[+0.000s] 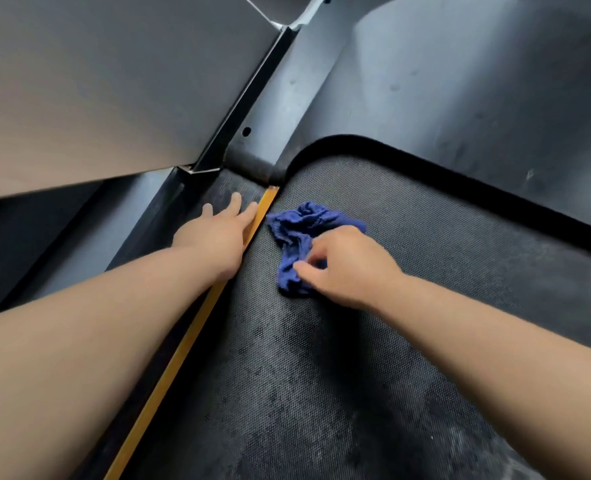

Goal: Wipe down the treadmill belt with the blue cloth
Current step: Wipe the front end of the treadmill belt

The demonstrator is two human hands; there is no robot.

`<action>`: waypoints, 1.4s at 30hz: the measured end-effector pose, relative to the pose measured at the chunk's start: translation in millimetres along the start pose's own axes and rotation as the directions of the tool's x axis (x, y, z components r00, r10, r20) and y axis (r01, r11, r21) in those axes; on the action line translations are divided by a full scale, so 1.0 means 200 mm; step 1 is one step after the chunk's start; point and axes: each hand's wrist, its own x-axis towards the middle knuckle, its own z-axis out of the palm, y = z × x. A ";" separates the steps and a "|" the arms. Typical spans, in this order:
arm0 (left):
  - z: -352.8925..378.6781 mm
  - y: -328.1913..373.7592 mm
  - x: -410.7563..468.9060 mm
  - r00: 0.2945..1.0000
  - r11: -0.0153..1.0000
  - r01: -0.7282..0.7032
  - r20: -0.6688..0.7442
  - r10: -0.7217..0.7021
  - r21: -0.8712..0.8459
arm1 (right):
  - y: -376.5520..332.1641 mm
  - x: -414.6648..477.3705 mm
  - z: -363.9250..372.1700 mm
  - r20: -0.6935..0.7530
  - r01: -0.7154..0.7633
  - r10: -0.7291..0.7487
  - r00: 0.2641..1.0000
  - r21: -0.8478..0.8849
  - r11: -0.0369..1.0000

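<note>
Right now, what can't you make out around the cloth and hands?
Head view only.
Belt under the cloth: covered by the cloth and right hand.
Most right fingertips: curled into the cloth.
What the left hand presses on: hidden by its own back.
Belt's near and right ends: cut off by the frame.

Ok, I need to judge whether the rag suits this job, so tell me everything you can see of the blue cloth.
The blue cloth is a dark blue rag of coarse, nubbly weave, crumpled into a loose bunch. It lies on the textured black treadmill belt, just right of the yellow strip. The right hand grips its near part, fingers curled into the fabric. The left hand, flat beside the strip, does not touch it.
</note>
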 end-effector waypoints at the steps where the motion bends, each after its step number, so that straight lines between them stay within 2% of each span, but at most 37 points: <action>1: 0.00 0.00 0.00 1.000 1.000 -0.003 0.000 0.003 0.002 | 0.00 0.02 0.02 -0.133 0.007 -0.004 0.991 0.024 1.000; 2: -0.01 0.00 0.00 1.000 1.000 -0.007 -0.004 0.007 0.011 | -0.01 0.03 0.05 -0.199 0.007 -0.014 0.980 -0.034 0.999; 3: 0.00 0.00 -0.01 1.000 1.000 -0.010 -0.007 0.011 0.024 | 0.00 0.04 0.08 -0.195 0.018 -0.043 0.980 -0.128 0.992; 5: 0.01 0.01 -0.01 1.000 0.999 -0.012 -0.009 0.012 0.041 | 0.03 0.07 0.17 -0.093 0.106 -0.140 0.986 -0.304 0.947; 7: 0.02 0.01 -0.02 1.000 0.999 -0.008 -0.011 0.009 0.039 | 0.09 0.07 0.23 -0.036 0.218 -0.243 0.969 -0.324 0.920; 9: 0.03 0.00 -0.02 1.000 0.999 -0.013 -0.013 0.014 0.039 | 0.17 0.11 0.21 -0.118 0.251 -0.306 0.945 -0.342 0.906; 10: 0.02 0.00 -0.02 1.000 0.999 -0.020 -0.010 0.020 0.039 | 0.20 0.15 0.18 -0.201 0.197 -0.281 0.938 -0.357 0.913; 11: 0.02 -0.01 -0.02 1.000 0.999 -0.024 -0.010 0.025 0.041 | 0.23 0.20 0.15 -0.243 0.104 -0.194 0.950 -0.337 0.936; 13: 0.02 0.00 -0.02 1.000 0.998 -0.027 -0.012 0.028 0.049 | 0.22 0.28 0.10 -0.258 -0.125 0.070 0.964 -0.201 0.972; 14: 0.02 0.00 -0.02 1.000 0.998 -0.027 -0.013 0.027 0.049 | 0.19 0.30 0.10 -0.283 -0.183 0.132 0.950 -0.161 0.970; 15: 0.02 0.00 -0.02 1.000 0.999 -0.023 -0.014 0.024 0.044 | 0.13 0.30 0.12 -0.309 -0.176 0.126 0.943 -0.140 0.974; 17: 0.03 0.00 -0.01 1.000 0.999 -0.012 -0.019 0.012 0.030 | 0.02 0.25 0.18 -0.331 0.017 -0.047 0.942 -0.094 0.995; 19: 0.04 -0.01 -0.01 1.000 0.999 -0.004 -0.028 0.005 0.034 | -0.03 0.17 0.26 -0.213 0.254 -0.277 0.937 -0.129 0.959; 20: 0.04 -0.01 0.00 1.000 0.999 -0.003 -0.029 0.004 0.041 | -0.01 0.18 0.27 -0.196 0.280 -0.314 0.929 -0.182 0.943; 21: 0.04 -0.01 0.00 1.000 0.999 -0.007 -0.024 0.008 0.041 | 0.01 0.22 0.23 -0.235 0.218 -0.264 0.935 -0.204 0.954; 22: 0.04 -0.01 0.00 1.000 0.999 -0.015 -0.017 0.016 0.035 | 0.03 0.27 0.18 -0.306 0.072 -0.128 0.943 -0.187 0.980; 24: 0.02 -0.01 0.00 0.999 0.999 -0.030 -0.010 0.031 0.030 | 0.07 0.40 0.08 -0.413 -0.241 0.166 0.895 -0.136 0.961; 25: 0.01 -0.01 -0.01 0.999 0.999 -0.037 -0.001 0.037 0.030 | 0.07 0.44 0.05 -0.411 -0.308 0.239 0.880 -0.108 0.945; 27: 0.00 -0.02 -0.01 0.999 0.999 -0.036 0.010 0.036 0.021 | 0.02 0.44 0.04 -0.320 -0.267 0.225 0.920 -0.092 0.959; 29: 0.01 -0.02 -0.01 1.000 0.999 -0.031 -0.002 0.031 0.022 | -0.07 0.35 0.13 -0.217 -0.054 0.026 0.976 -0.124 0.991; 31: 0.02 -0.02 -0.01 0.999 0.999 -0.032 -0.009 0.033 0.018 | -0.12 0.23 0.20 -0.142 0.171 -0.189 0.972 -0.128 0.977; 32: 0.02 -0.02 -0.01 0.999 0.999 -0.030 -0.009 0.031 0.017 | -0.11 0.23 0.20 -0.140 0.218 -0.238 0.961 -0.149 0.965; 33: 0.02 -0.01 -0.01 0.999 0.999 -0.031 -0.006 0.031 0.015 | -0.07 0.27 0.16 -0.189 0.179 -0.215 0.958 -0.191 0.965; 35: 0.00 -0.01 -0.01 0.999 0.999 -0.035 0.013 0.035 0.010 | 0.03 0.39 0.06 -0.333 -0.095 0.013 0.943 -0.233 0.968; 36: 0.00 -0.01 -0.01 0.999 0.999 -0.035 0.024 0.035 0.008 | 0.08 0.45 -0.01 -0.371 -0.230 0.136 0.919 -0.223 0.947; 37: -0.01 -0.01 -0.01 0.999 0.999 -0.036 0.036 0.035 0.010 | 0.11 0.47 -0.05 -0.352 -0.299 0.216 0.911 -0.201 0.933; 39: -0.02 -0.01 -0.02 0.998 0.999 -0.038 0.051 0.037 0.011 | 0.09 0.45 -0.05 -0.280 -0.278 0.225 0.933 -0.165 0.946; 42: -0.04 -0.01 -0.01 0.997 0.999 -0.043 0.058 0.043 0.009 | -0.05 0.26 0.14 -0.170 -0.069 0.052 0.984 -0.097 0.993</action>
